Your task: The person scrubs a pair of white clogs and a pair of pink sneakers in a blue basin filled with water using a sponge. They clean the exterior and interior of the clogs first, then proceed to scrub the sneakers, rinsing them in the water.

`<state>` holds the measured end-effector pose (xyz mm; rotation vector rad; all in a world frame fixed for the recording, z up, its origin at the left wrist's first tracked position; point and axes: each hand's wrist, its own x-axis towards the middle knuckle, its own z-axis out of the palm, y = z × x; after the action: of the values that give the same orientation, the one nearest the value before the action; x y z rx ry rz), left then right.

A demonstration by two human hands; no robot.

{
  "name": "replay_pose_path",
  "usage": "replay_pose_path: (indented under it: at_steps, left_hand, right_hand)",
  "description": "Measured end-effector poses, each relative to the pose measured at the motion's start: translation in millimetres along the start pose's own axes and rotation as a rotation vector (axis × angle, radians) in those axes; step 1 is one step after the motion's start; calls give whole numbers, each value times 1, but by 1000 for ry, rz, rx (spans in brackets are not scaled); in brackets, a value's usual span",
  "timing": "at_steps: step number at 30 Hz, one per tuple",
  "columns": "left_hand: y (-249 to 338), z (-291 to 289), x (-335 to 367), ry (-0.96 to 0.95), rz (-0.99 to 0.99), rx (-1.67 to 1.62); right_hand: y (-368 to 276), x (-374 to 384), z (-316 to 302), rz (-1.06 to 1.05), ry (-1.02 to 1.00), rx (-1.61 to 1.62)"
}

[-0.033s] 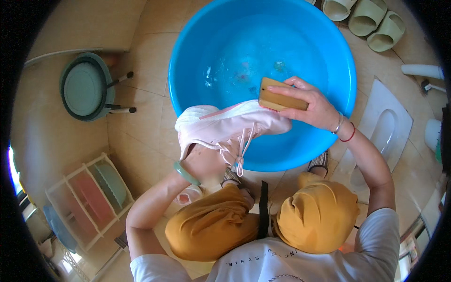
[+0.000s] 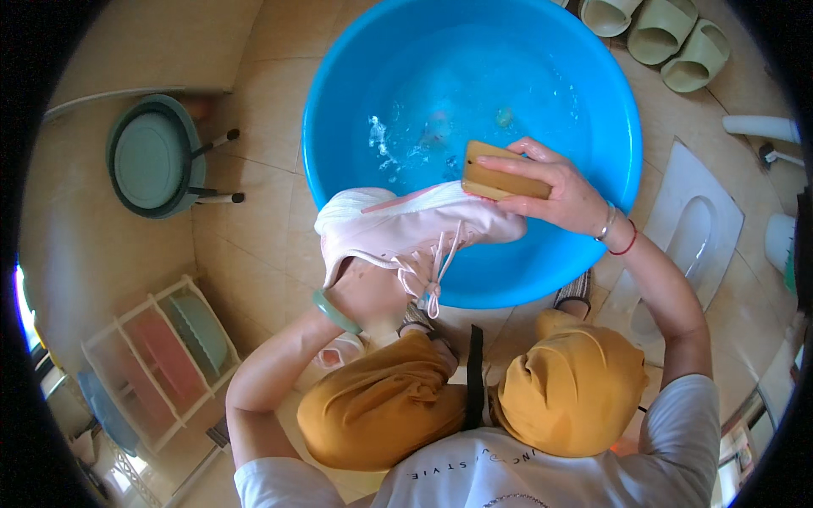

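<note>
A pale pink lace-up sneaker [image 2: 373, 233] lies on its side over the near rim of a big blue basin [image 2: 628, 144], its toe pointing right. My left hand [image 2: 373, 292] is pushed in through the sneaker's opening and holds it up; its fingers are hidden inside. My right hand [image 2: 563, 190] grips a scrubbing brush [image 2: 500, 176] with a wooden back, thumb below and fingers above. The brush's bristle side, mostly hidden, presses on the sole edge near the toe. Shallow water [image 2: 474, 93] with splashes and droplets is in the basin.
Several light green slippers [image 2: 663, 34] stand beyond the basin at the right. A squat toilet [image 2: 699, 224] is set in the floor on the right. At the left are green tubs [image 2: 151, 161] against the wall and a rack of basins [image 2: 161, 356]. Another shoe [image 2: 339, 350] sits by my left knee.
The brush and my right hand have shifted slightly left along the sole edge. Fresh splashes show in the water left of the brush. The sneaker and my left hand stay put.
</note>
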<state>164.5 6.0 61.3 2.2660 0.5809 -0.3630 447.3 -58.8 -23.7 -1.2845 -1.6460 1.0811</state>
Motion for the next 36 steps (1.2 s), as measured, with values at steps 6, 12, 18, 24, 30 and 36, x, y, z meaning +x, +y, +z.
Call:
replay_pose_path:
  at_steps: [6, 12, 18, 24, 30, 36]
  left_hand:
    - [2, 16, 15, 232, 135, 126]
    - [-14, 28, -1, 288, 65, 47]
    - [-2, 21, 10, 254, 148, -1]
    - [-5, 20, 3, 318, 121, 97]
    - [-11, 30, -14, 291, 31, -41]
    - [0, 23, 4, 338, 138, 50]
  right_hand:
    - [-16, 40, 33, -251, -36, -271]
    - [5, 6, 4, -172, -67, -181]
    - [-9, 8, 16, -132, 15, -189]
    - [-12, 30, 27, -308, 19, -248]
    - [1, -10, 7, -106, -56, -158]
    - [-26, 36, 34, -239, -59, -307]
